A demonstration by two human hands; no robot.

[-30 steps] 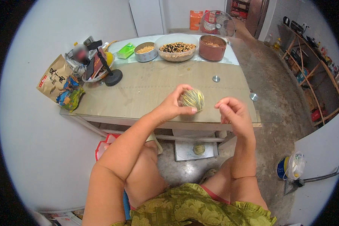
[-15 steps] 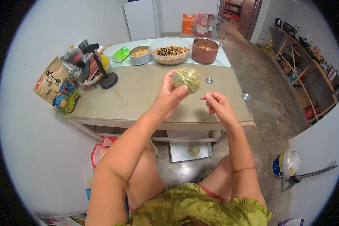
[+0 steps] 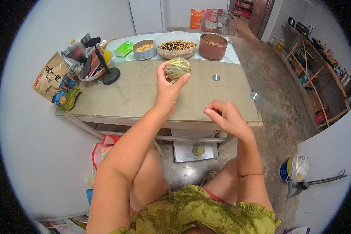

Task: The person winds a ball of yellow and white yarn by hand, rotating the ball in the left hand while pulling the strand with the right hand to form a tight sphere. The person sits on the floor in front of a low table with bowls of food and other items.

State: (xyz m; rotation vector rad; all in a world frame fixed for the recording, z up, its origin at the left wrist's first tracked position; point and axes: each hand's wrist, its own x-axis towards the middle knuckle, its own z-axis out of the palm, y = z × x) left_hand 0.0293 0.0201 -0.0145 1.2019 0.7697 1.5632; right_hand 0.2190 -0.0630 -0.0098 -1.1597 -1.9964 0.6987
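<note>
A yellow-green and grey ball of yarn [image 3: 178, 69] is held up over the table in my left hand [image 3: 169, 87], whose fingers and thumb wrap its left and lower sides. From the ball a thin strand of yarn [image 3: 199, 98] runs down to the right. My right hand [image 3: 226, 117] pinches that strand between thumb and forefinger, above the table's front edge. A second ball of similar colour [image 3: 198, 150] lies in a shallow light tray [image 3: 183, 155] on the floor below the table.
On the glass-topped table [image 3: 117, 99] stand a bowl of mixed beans [image 3: 165, 54], a round tin [image 3: 144, 55], a reddish-brown pot [image 3: 213, 52] and a green box [image 3: 124, 49]. At the left are a black stand [image 3: 111, 76] and a tan food bag [image 3: 58, 84]. A bucket [image 3: 299, 167] stands right.
My left hand has carried the ball to the left and slightly up, and the ball has turned. My right hand has dropped a little, so the strand between the hands is longer.
</note>
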